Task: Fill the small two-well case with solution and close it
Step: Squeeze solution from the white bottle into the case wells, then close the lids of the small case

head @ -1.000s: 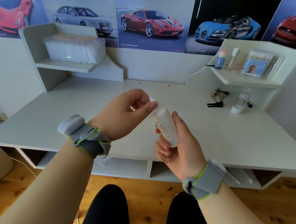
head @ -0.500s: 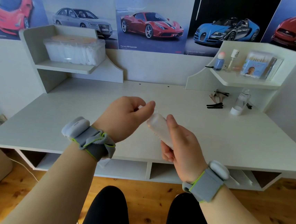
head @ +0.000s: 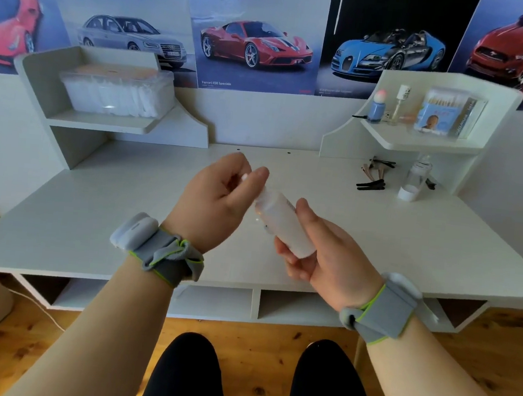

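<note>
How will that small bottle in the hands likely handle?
The bottle looks like translucent plastic: probably light and squeezable, not fragile. Its smooth round body would likely roll if laid on the desk. The right hand holds it tilted and the left hand pinches its cap end, so it might spill once opened.

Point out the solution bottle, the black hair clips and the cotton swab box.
solution bottle [head: 280, 227], head view, middle of its translucent body.
black hair clips [head: 370, 185], head view, on the frontmost clip.
cotton swab box [head: 437, 115], head view, on its blue front face.
</note>
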{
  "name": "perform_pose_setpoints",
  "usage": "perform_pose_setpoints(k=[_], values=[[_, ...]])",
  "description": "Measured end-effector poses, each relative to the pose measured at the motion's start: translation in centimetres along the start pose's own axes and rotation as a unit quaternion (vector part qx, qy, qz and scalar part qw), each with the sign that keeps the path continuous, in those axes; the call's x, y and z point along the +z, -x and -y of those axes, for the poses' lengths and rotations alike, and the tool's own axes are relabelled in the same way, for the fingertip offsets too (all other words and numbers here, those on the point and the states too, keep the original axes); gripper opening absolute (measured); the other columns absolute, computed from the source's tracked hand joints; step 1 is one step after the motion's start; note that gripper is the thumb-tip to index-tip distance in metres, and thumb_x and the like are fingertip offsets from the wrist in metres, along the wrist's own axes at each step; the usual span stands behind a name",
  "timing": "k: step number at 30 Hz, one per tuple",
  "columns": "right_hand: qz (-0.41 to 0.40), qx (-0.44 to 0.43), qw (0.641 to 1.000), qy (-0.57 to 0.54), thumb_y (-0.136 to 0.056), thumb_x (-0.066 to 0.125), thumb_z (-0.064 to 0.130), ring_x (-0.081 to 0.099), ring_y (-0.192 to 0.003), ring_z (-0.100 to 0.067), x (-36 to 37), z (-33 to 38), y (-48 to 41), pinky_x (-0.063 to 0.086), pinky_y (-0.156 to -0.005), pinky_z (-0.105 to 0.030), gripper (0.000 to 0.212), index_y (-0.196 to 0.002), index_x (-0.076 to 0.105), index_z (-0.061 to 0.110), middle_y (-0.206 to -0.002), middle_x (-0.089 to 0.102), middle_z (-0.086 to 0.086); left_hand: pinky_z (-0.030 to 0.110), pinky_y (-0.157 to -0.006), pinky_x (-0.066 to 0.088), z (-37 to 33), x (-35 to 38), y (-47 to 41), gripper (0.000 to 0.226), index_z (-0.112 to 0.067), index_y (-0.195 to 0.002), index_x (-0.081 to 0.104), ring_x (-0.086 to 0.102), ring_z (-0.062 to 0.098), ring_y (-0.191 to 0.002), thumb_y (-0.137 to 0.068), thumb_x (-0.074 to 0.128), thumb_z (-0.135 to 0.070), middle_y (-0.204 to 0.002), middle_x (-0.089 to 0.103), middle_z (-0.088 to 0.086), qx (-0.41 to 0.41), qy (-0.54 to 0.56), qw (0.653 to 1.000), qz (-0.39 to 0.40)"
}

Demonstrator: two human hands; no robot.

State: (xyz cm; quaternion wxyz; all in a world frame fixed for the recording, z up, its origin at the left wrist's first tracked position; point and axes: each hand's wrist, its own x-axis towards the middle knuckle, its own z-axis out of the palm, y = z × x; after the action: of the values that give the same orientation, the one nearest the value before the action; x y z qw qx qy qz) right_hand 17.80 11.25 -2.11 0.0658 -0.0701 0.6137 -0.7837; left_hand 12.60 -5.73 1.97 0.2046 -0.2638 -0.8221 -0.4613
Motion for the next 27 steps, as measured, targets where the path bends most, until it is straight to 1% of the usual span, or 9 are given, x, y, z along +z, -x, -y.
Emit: perform_pose_setpoints(k=[6, 9, 11, 14, 19, 20, 22, 24, 27], values=[[-0.097, -0.099, 0.990, -0.037, -0.077, 0.053, 0.046, 0.056, -0.064, -0.007, -2.2, 2.7, -1.0, 0.032, -0.056, -0.027, 0.040, -0.100, 0.062, 0.015, -0.080, 0.071, -0.003, 0.032, -0.066, 0.041, 3.3, 1.7, -0.1, 0.051, -0.001, -0.082, 0.047, 0.052, 0.031, -0.072, -0.096, 0.036, -0.049, -0.077, 0.054, 0.022, -0.123, 0.007, 0.992, -0.038], [-0.160, -0.131, 0.978, 0.014, -0.079, 0.057, 0.046, 0.057, -0.072, -0.006, -4.7, 5.1, -2.2, 0.039, -0.058, -0.024, 0.034, -0.102, 0.060, 0.021, -0.087, 0.067, 0.001, 0.032, -0.061, 0.038, 5.3, 2.9, 0.0, 0.044, -0.001, -0.083, 0.049, 0.049, 0.031, -0.070, -0.096, 0.040, -0.042, -0.071, 0.050, 0.014, -0.192, -0.032, 0.981, -0.028], [-0.244, -0.169, 0.952, 0.071, -0.083, 0.064, 0.042, 0.054, -0.071, -0.010, -6.9, 6.8, -3.1, 0.041, -0.058, -0.027, 0.030, -0.102, 0.062, 0.020, -0.086, 0.063, 0.001, 0.027, -0.056, 0.036, 6.1, 3.6, 0.0, 0.036, -0.007, -0.080, 0.049, 0.046, 0.021, -0.063, -0.096, 0.042, -0.039, -0.065, 0.048, 0.001, -0.196, -0.048, 0.979, -0.012], [-0.343, -0.207, 0.890, 0.220, -0.077, 0.062, 0.050, 0.062, -0.081, -0.011, -9.5, 9.6, -4.6, 0.053, -0.068, -0.034, 0.046, -0.111, 0.062, 0.020, -0.098, 0.068, 0.006, 0.027, -0.054, 0.035, 6.7, 4.2, 0.0, 0.031, -0.013, -0.077, 0.049, 0.045, 0.012, -0.059, -0.095, 0.043, -0.039, -0.064, 0.047, -0.003, -0.201, -0.063, 0.978, 0.002], [-0.421, -0.218, 0.814, 0.337, -0.084, 0.059, 0.036, 0.061, -0.101, -0.016, -13.9, 13.1, -7.3, 0.051, -0.091, -0.033, 0.036, -0.111, 0.061, 0.013, -0.112, 0.066, -0.002, 0.027, -0.054, 0.034, 7.4, 5.1, -0.2, 0.028, -0.015, -0.077, 0.048, 0.044, 0.011, -0.060, -0.095, 0.043, -0.035, -0.066, 0.049, -0.002, -0.212, -0.089, 0.973, 0.020], [-0.432, -0.213, 0.804, 0.350, -0.085, 0.058, 0.033, 0.059, -0.097, -0.017, -14.8, 13.5, -7.7, 0.051, -0.086, -0.024, 0.031, -0.107, 0.060, 0.011, -0.108, 0.064, -0.003, 0.026, -0.055, 0.034, 7.5, 5.2, -0.2, 0.027, -0.015, -0.078, 0.049, 0.045, 0.011, -0.061, -0.095, 0.043, -0.035, -0.067, 0.050, -0.001, -0.215, -0.095, 0.972, 0.026], [-0.454, -0.196, 0.785, 0.373, -0.088, 0.055, 0.027, 0.054, -0.079, -0.015, -16.4, 14.3, -8.2, 0.042, -0.055, -0.003, 0.015, -0.090, 0.058, 0.013, -0.090, 0.060, -0.004, 0.027, -0.056, 0.036, 7.6, 5.1, -0.5, 0.027, -0.014, -0.080, 0.051, 0.047, 0.014, -0.063, -0.095, 0.043, -0.036, -0.070, 0.052, 0.000, -0.219, -0.103, 0.970, 0.036], [-0.464, -0.182, 0.771, 0.395, -0.089, 0.053, 0.024, 0.041, -0.056, -0.009, -17.6, 14.5, -8.6, 0.028, -0.036, -0.005, 0.027, -0.064, 0.044, 0.019, -0.064, 0.046, 0.001, 0.030, -0.058, 0.035, 7.7, 5.0, -0.8, 0.027, -0.014, -0.080, 0.051, 0.048, 0.017, -0.065, -0.095, 0.043, -0.035, -0.070, 0.053, 0.001, -0.221, -0.113, 0.968, 0.040], [-0.464, -0.154, 0.768, 0.413, -0.089, 0.053, 0.026, 0.040, -0.052, -0.007, -19.0, 14.3, -9.3, 0.030, -0.042, -0.015, 0.033, -0.059, 0.040, 0.021, -0.059, 0.045, 0.003, 0.031, -0.061, 0.035, 7.7, 5.0, -1.0, 0.027, -0.015, -0.076, 0.049, 0.048, 0.020, -0.066, -0.095, 0.044, -0.034, -0.069, 0.051, 0.000, -0.223, -0.125, 0.966, 0.045]])
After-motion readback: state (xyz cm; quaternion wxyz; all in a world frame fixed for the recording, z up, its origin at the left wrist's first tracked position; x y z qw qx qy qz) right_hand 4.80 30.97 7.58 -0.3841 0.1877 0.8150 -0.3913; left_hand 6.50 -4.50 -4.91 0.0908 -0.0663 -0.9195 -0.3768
